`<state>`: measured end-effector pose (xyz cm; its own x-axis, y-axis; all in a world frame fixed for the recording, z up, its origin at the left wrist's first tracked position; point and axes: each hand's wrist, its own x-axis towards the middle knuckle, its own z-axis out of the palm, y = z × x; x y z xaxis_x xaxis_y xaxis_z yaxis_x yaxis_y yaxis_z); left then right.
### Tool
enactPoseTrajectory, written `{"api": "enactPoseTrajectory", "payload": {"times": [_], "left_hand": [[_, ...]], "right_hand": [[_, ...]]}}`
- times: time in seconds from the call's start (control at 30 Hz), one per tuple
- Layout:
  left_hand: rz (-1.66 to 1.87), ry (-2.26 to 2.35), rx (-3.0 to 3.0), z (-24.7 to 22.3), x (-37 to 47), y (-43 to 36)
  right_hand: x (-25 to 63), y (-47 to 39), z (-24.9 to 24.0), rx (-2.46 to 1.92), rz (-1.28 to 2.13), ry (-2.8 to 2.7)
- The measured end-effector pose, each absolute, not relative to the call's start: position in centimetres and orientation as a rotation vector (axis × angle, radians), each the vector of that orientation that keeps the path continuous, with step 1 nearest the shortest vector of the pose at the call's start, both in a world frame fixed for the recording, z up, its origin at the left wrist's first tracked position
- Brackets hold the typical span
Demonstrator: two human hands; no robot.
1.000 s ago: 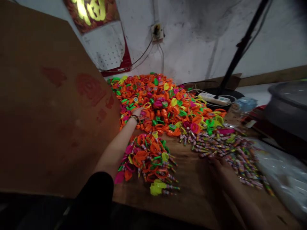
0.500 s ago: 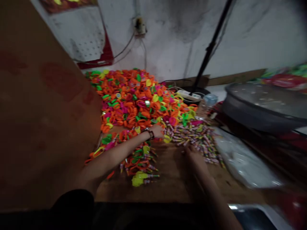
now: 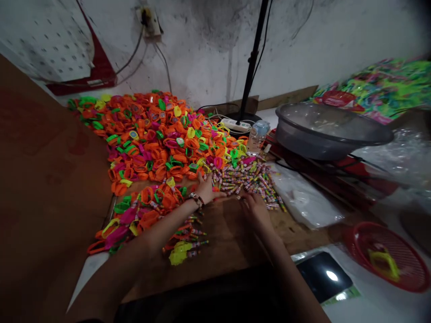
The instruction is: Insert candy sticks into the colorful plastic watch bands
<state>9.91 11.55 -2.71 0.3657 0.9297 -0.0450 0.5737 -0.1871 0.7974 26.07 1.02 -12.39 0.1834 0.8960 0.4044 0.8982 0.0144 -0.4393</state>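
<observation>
My left hand (image 3: 208, 188), a bracelet at its wrist, reaches in between a big heap of bright plastic toy watches (image 3: 168, 148) and a pile of slim printed tubes (image 3: 259, 177) with coloured ends. Its fingers are spread, and one stretches right towards the tubes. At the near edge of that pile, my right hand (image 3: 255, 210) has its fingers curled together; a small pale tip shows by them, but what they hold is hidden. Under my left forearm lie more toy watches with tubes beside them, including a yellow one (image 3: 179, 252) close to the table's front edge.
A brown cardboard panel (image 3: 43, 179) stands at left. To the right are clear plastic bags (image 3: 306, 197), a grey basin (image 3: 319, 139), a red basket (image 3: 370, 255) and a dark tablet-like panel (image 3: 323, 276). A power strip (image 3: 235, 125) sits by a black pole (image 3: 252, 63).
The view has swung right, bringing the red basket into sight. My left hand's fingers have spread. My right hand is still at the tubes' near edge, nearer my left hand.
</observation>
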Motion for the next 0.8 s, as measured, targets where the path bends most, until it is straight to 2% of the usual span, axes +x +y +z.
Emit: {"api": "enactPoseTrajectory", "payload": {"times": [0.2,0.27,0.43,0.57,0.67,0.8], "left_hand": [[0.19,1.328,2.357,-6.2,9.6,6.0],[0.166,1.322,2.421,-7.8,9.7,3.8],[0.481,1.293,2.322,-10.0,9.3,1.1],[0.838,1.25,1.747,-10.3,8.2,0.9],[0.906,1.084,1.318,-9.8,7.5,0.9],[0.904,0.924,1.147,-8.0,6.8,0.7]], "right_hand": [[25.0,-0.9,-13.6,-1.732,0.121,-1.508],[24.1,-1.6,-14.1,-1.715,0.208,-1.455],[22.7,-2.0,-14.0,-1.616,0.466,-1.267],[23.0,-1.7,-12.2,-1.461,0.734,-1.11],[23.0,-2.0,-9.9,-1.363,1.02,-1.046],[22.4,-2.8,-7.1,-1.275,1.229,-1.058]]}}
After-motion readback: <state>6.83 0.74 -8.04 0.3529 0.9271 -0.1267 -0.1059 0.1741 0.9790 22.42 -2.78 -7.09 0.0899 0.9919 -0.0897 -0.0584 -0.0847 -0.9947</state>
